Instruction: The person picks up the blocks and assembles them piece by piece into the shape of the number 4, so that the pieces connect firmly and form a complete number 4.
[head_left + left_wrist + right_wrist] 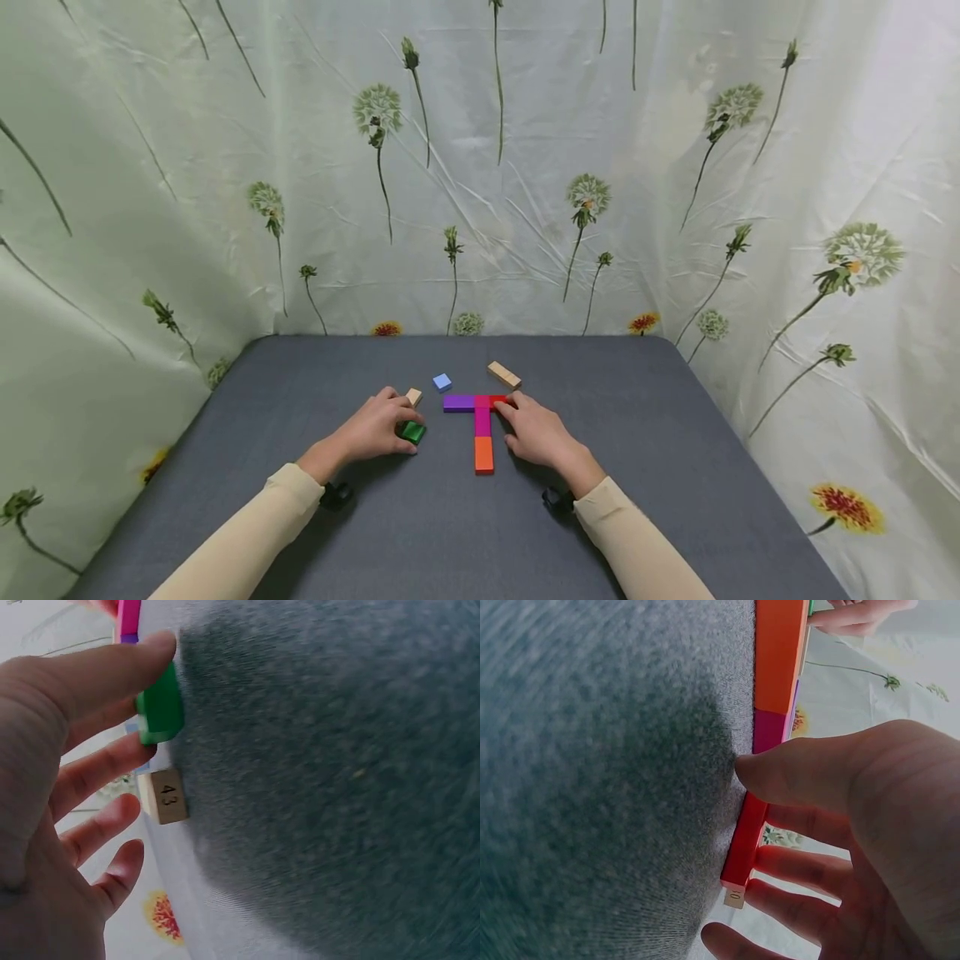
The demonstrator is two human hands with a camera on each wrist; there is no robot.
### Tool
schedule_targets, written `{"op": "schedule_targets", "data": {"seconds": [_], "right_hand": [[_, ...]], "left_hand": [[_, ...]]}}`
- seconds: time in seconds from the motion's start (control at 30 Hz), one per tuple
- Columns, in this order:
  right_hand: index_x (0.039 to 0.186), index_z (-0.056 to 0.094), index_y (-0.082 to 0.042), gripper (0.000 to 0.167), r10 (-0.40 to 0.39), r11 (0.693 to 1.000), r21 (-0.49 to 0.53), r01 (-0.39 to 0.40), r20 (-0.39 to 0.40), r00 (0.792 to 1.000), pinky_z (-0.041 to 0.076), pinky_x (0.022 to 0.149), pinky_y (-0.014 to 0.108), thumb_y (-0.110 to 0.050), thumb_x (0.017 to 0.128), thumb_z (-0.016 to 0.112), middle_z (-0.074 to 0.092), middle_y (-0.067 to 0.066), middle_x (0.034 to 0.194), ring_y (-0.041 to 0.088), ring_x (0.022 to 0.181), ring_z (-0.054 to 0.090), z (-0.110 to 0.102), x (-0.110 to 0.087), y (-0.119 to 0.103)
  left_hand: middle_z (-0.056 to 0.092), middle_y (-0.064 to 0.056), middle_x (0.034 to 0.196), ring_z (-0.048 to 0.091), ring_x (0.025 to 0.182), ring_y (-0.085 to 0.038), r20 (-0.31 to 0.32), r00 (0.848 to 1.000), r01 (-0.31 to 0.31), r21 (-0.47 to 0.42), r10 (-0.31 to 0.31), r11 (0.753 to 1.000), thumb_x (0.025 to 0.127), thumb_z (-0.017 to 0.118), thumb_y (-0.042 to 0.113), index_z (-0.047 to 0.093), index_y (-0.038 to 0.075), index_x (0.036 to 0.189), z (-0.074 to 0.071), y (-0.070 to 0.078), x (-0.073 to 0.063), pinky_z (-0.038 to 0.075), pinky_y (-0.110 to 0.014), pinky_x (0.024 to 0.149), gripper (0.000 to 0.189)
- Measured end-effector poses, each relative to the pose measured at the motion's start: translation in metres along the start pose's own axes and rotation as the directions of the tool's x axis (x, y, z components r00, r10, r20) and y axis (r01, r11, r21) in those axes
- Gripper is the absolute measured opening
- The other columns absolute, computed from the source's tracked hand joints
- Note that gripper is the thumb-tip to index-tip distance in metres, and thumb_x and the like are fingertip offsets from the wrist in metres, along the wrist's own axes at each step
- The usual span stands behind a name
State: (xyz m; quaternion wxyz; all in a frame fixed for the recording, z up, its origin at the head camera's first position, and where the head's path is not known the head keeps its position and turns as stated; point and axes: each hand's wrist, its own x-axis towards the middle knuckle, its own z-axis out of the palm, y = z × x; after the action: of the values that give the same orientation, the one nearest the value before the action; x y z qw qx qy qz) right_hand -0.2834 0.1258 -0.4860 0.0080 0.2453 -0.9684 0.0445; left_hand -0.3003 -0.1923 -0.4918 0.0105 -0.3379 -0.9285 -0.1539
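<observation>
My left hand (375, 427) pinches a green block (412, 432) between thumb and fingers, close over the table. Just behind that hand lies a small wooden block (414, 397); in the left wrist view the wooden block (163, 796) shows the number 43. My right hand (542, 432) rests its fingertips on a red block (742, 844), with the thumb reaching down beside it. The red block meets a purple block (459, 404) and a magenta block (482, 421) in a T shape. An orange block (484, 456) extends the stem toward me.
Behind the T lie a light blue block (442, 382) and a long wooden block (504, 375). The grey table (420, 533) ends at a flower-patterned curtain (322, 167), which also runs along both sides.
</observation>
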Motion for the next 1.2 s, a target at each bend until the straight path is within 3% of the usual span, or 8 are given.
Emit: {"op": "schedule_targets", "data": {"seconds": [0.4, 0.63, 1.0, 1.2], "right_hand": [[0.145, 0.055, -0.014, 0.057, -0.004, 1.0, -0.005, 0.004, -0.002, 1.0, 0.053, 0.086, 0.041, -0.025, 0.092, 0.073, 0.054, 0.011, 0.131, 0.022, 0.107, 0.057, 0.0, 0.001, 0.0], [0.145, 0.055, -0.014, 0.057, -0.003, 1.0, -0.008, 0.003, -0.005, 1.0, 0.054, 0.083, 0.04, -0.025, 0.092, 0.073, 0.054, 0.01, 0.13, 0.021, 0.105, 0.057, 0.002, 0.0, 0.001], [0.145, 0.056, -0.014, 0.057, -0.01, 1.0, -0.019, 0.01, -0.026, 1.0, 0.054, 0.083, 0.04, -0.026, 0.092, 0.073, 0.054, 0.01, 0.128, 0.02, 0.103, 0.057, 0.004, 0.002, 0.001], [0.145, 0.055, -0.013, 0.057, -0.024, 1.0, -0.007, 0.024, -0.026, 0.999, 0.054, 0.083, 0.04, -0.025, 0.092, 0.073, 0.054, 0.011, 0.127, 0.021, 0.102, 0.057, 0.006, 0.0, 0.001]], "left_hand": [[0.066, 0.006, 0.1, 0.048, 0.095, -0.018, -0.074, 0.997, 0.038, 0.012, -0.037, 0.999, 0.079, 0.087, 0.029, 0.078, 0.018, 0.109, 0.008, -0.001, -0.002, 0.041, -0.041, 0.077, 0.034], [0.066, 0.006, 0.099, 0.048, 0.092, -0.017, -0.09, 0.995, 0.047, 0.022, -0.045, 0.999, 0.079, 0.087, 0.03, 0.079, 0.017, 0.109, 0.01, 0.001, -0.001, 0.041, -0.04, 0.076, 0.033], [0.066, 0.007, 0.1, 0.048, 0.091, -0.016, -0.105, 0.987, 0.124, 0.022, -0.121, 0.992, 0.08, 0.086, 0.03, 0.079, 0.019, 0.11, 0.01, 0.001, 0.008, 0.04, -0.04, 0.076, 0.033], [0.068, 0.006, 0.103, 0.049, 0.091, -0.016, -0.082, 0.985, 0.153, 0.024, -0.151, 0.988, 0.08, 0.086, 0.031, 0.079, 0.019, 0.109, 0.009, 0.003, 0.011, 0.041, -0.041, 0.076, 0.031]]}}
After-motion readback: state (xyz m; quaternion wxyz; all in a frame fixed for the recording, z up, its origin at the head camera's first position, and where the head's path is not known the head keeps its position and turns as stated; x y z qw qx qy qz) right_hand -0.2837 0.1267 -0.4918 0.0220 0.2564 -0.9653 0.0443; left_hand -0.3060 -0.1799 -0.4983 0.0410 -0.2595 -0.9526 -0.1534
